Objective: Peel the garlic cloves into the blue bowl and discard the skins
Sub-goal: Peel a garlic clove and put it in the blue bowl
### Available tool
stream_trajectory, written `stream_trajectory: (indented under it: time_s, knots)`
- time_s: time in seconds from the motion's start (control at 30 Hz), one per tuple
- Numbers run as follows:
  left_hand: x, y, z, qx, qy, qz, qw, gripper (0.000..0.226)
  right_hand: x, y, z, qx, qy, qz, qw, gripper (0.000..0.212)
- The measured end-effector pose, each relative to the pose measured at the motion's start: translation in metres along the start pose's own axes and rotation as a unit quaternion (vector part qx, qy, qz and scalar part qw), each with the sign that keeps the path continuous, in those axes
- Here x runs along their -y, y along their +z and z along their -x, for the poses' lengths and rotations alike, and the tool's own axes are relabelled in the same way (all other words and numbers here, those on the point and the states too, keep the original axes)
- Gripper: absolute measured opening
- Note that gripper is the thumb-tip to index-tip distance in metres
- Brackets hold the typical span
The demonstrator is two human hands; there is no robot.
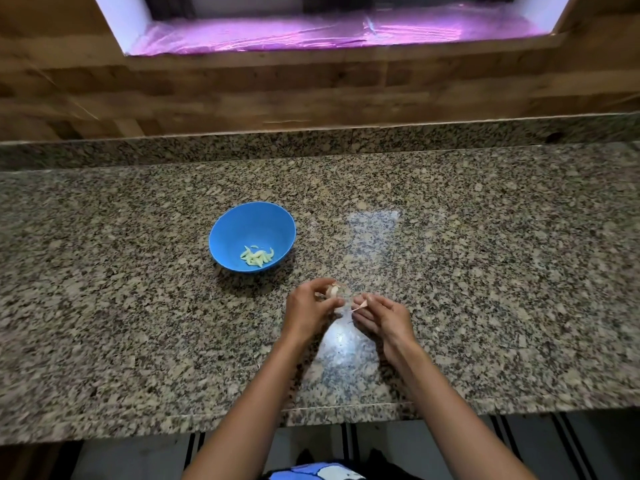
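Near the granite counter's (485, 271) front edge, the left hand (308, 310) grips garlic (333, 291), the right hand (384, 317) pinches a skin strip (360, 305); peeled cloves (257, 256) lie in the blue bowl (242, 223)

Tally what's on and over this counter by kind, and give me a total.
Bowls: 1, the blue bowl
Heaps: 1, peeled cloves in the bowl, too bunched to count
Garlic being peeled: 1, the garlic in the left hand
Skin strips: 1, the skin strip pinched by the right hand
Hands: 2
Total: 6

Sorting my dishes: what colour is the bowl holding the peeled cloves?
Plain blue bowl, seen clearly in the head view.
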State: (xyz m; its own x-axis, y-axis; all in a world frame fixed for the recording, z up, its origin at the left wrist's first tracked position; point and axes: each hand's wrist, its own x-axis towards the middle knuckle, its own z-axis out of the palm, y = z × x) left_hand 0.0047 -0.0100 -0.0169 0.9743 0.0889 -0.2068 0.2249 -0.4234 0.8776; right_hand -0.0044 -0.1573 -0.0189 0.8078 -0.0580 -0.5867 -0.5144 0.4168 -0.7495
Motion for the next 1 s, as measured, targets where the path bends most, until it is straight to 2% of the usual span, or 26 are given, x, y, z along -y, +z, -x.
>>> stream_trajectory:
  time_s: [0.13, 0.2, 0.27, 0.3, 0.37, 0.43, 0.5, 0.57, 0.63, 0.67, 0.7, 0.77, 0.8, 0.87, 0.93, 1.0]
  knots:
    - [0.004, 0.000, -0.001, 0.002, 0.051, -0.249, 0.967, 0.049, 0.003, -0.009, 0.001, -0.015, 0.012, -0.007, 1.000, 0.015]
    - [0.003, 0.003, 0.000, -0.008, 0.077, -0.273, 0.959, 0.050, 0.004, -0.013, 0.004, -0.012, 0.002, 0.006, 1.000, 0.013]
    - [-0.004, 0.008, 0.007, -0.045, 0.105, -0.184, 0.976, 0.040, 0.006, -0.016, 0.007, -0.003, -0.024, 0.022, 0.999, 0.013]
    - [-0.010, 0.011, 0.012, -0.037, 0.084, -0.109, 0.990, 0.033, 0.006, -0.017, 0.009, 0.002, -0.040, 0.032, 0.999, 0.013]
    - [-0.021, 0.019, 0.020, 0.048, -0.012, 0.035, 0.998, 0.027, 0.007, -0.017, 0.011, 0.015, -0.081, 0.076, 0.994, 0.014]
    - [-0.028, 0.020, 0.023, 0.127, -0.124, 0.172, 0.969, 0.027, 0.007, -0.018, 0.012, 0.040, -0.121, 0.119, 0.985, 0.014]
    - [-0.034, 0.013, 0.024, 0.165, -0.199, 0.285, 0.923, 0.018, 0.009, -0.020, 0.013, 0.067, -0.135, 0.135, 0.979, 0.014]
    - [-0.036, 0.005, 0.021, 0.205, -0.222, 0.309, 0.902, 0.018, 0.012, -0.025, 0.014, 0.094, -0.151, 0.160, 0.971, 0.014]
    - [-0.033, 0.002, 0.018, 0.227, -0.224, 0.293, 0.901, 0.021, 0.014, -0.032, 0.012, 0.112, -0.186, 0.220, 0.951, 0.019]
    - [-0.032, 0.003, 0.016, 0.215, -0.218, 0.267, 0.914, 0.021, 0.013, -0.036, 0.010, 0.108, -0.208, 0.292, 0.927, 0.023]
    - [-0.029, 0.004, 0.013, 0.188, -0.195, 0.214, 0.939, 0.019, 0.011, -0.041, 0.006, 0.090, -0.231, 0.408, 0.879, 0.033]
    - [-0.022, 0.008, 0.010, 0.118, -0.103, 0.022, 0.987, 0.012, 0.002, -0.051, 0.002, 0.054, -0.239, 0.643, 0.726, 0.062]
    - [-0.019, 0.011, 0.010, 0.085, -0.048, -0.081, 0.992, 0.009, -0.005, -0.056, 0.000, 0.052, -0.234, 0.699, 0.673, 0.075]
    - [-0.014, 0.017, 0.013, 0.059, 0.054, -0.220, 0.972, 0.006, -0.019, -0.061, 0.001, 0.061, -0.238, 0.739, 0.627, 0.093]
    - [-0.010, 0.025, 0.018, 0.075, 0.150, -0.311, 0.935, 0.006, -0.030, -0.064, 0.005, 0.056, -0.245, 0.757, 0.604, 0.092]
    - [-0.006, 0.032, 0.023, 0.114, 0.210, -0.369, 0.898, 0.009, -0.033, -0.065, 0.007, 0.044, -0.245, 0.763, 0.597, 0.087]
